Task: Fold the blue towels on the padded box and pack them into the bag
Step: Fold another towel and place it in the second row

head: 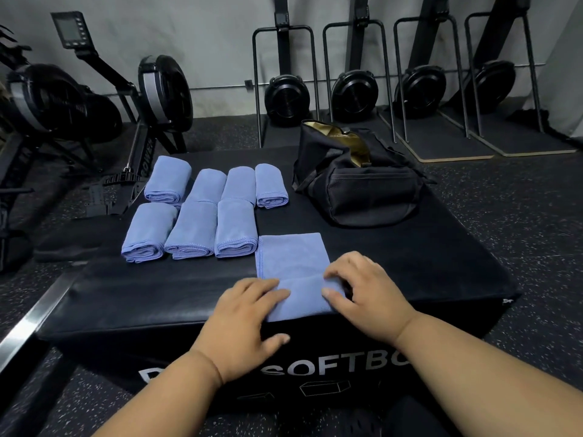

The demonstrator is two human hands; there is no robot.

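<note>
Folding is under way: an eighth blue towel (pixel 293 263) is pinched at its near flap by the right hand (pixel 362 285) and pressed flat by the spread left hand (pixel 249 313) on the padded box (pixel 394 263). Seven rolled towels (pixel 189 228) lie far-left; the open bag (pixel 356 181) is judged next.

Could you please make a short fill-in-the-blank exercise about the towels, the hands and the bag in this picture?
1. The number of folded towels lying in two rows is ____.
2. Both hands, left hand and right hand, work on the ____ towel.
3. The bag has a ____ lining.
4. The bag stands on the padded ____.

Missing words: seven; unfolded; gold; box
</note>
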